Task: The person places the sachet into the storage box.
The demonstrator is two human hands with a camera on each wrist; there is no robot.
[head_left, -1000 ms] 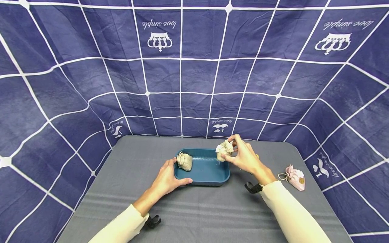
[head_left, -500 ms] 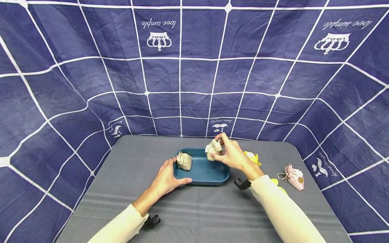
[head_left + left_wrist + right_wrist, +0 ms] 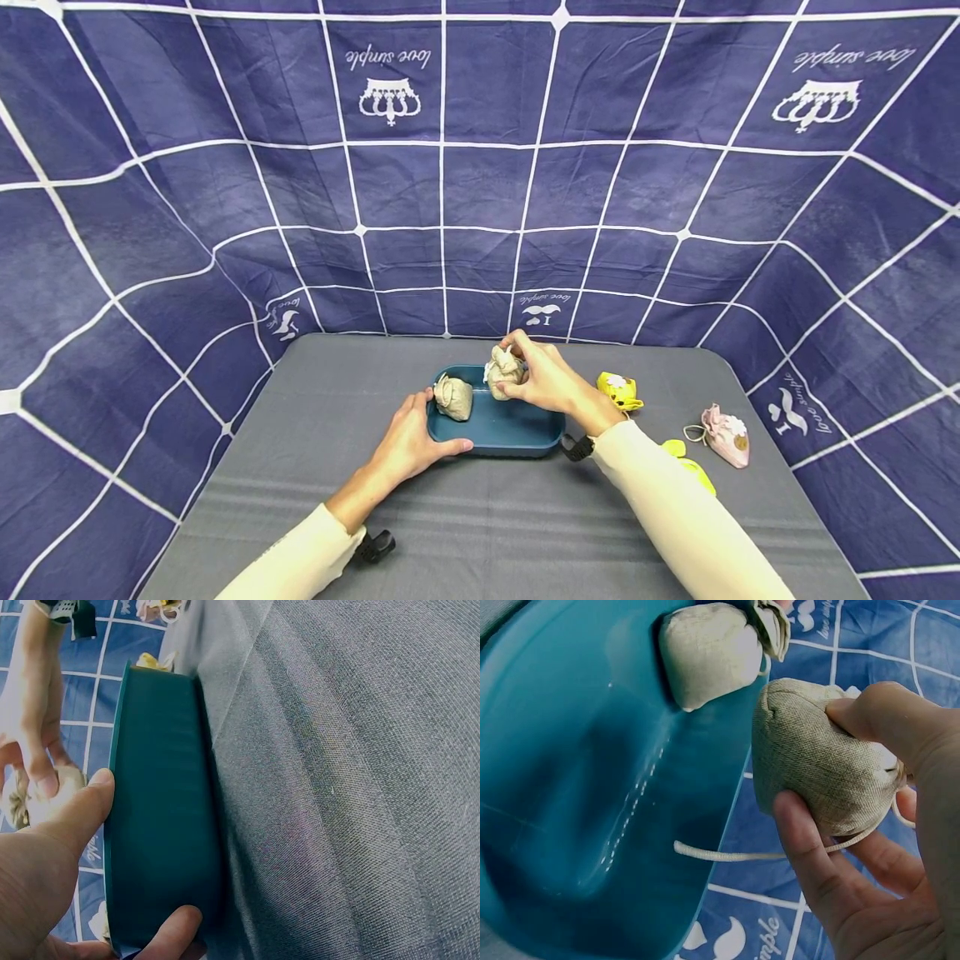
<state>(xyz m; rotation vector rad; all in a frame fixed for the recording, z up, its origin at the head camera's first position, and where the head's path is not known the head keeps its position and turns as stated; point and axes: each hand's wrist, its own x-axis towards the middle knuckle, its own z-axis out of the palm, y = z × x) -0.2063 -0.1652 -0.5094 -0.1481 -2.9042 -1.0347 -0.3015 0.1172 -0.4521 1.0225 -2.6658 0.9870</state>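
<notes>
Two hands work at a teal tray (image 3: 525, 433) that sits near the middle of a grey bench (image 3: 480, 533). At the tray's near-left corner the left hand (image 3: 408, 442) grips the rim, thumb along the front wall and fingers curled over the left edge. Above the tray's far side the right hand (image 3: 543, 379) pinches a beige linen pouch (image 3: 504, 375) between thumb and fingertips; in the right wrist view this held pouch (image 3: 817, 761) hangs clear of the tray floor, its drawstring trailing down toward the teal surface. Inside the tray, against its left end, lies a second beige pouch (image 3: 453, 397), apart from the held one. To the right of the tray, on the bench, sits a yellow pouch (image 3: 618, 390), and farther right a pink pouch (image 3: 726, 433) with a loose cord. Between them, partly hidden by the right sleeve, lies something yellow-green (image 3: 686, 462), possibly another pouch. Behind the tray hangs a navy cloth (image 3: 480, 167) with a white grid.
</notes>
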